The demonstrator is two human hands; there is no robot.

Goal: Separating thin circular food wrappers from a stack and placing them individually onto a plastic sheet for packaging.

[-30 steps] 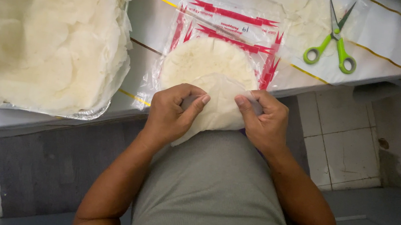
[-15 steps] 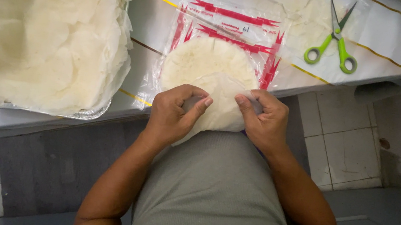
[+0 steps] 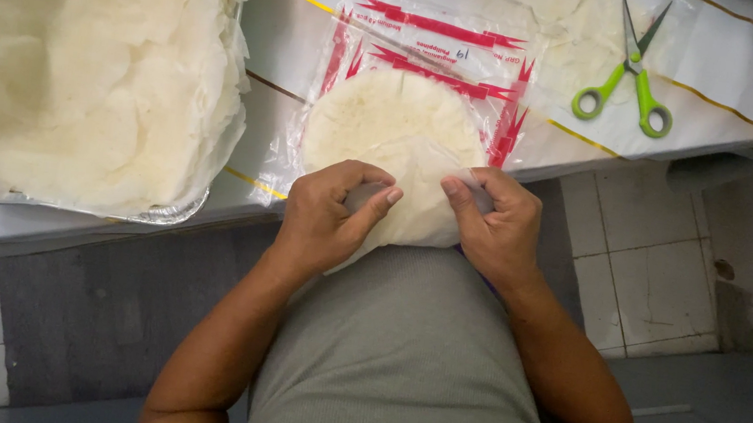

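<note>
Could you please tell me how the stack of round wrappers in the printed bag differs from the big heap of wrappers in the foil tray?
The stack of round wrappers is flat and neat, inside a clear bag with red print; the heap in the foil tray is loose, crumpled and far larger. Both hands, left hand and right hand, grip the stack's near edge; nothing touches the heap. Both are thin, pale and translucent.
</note>
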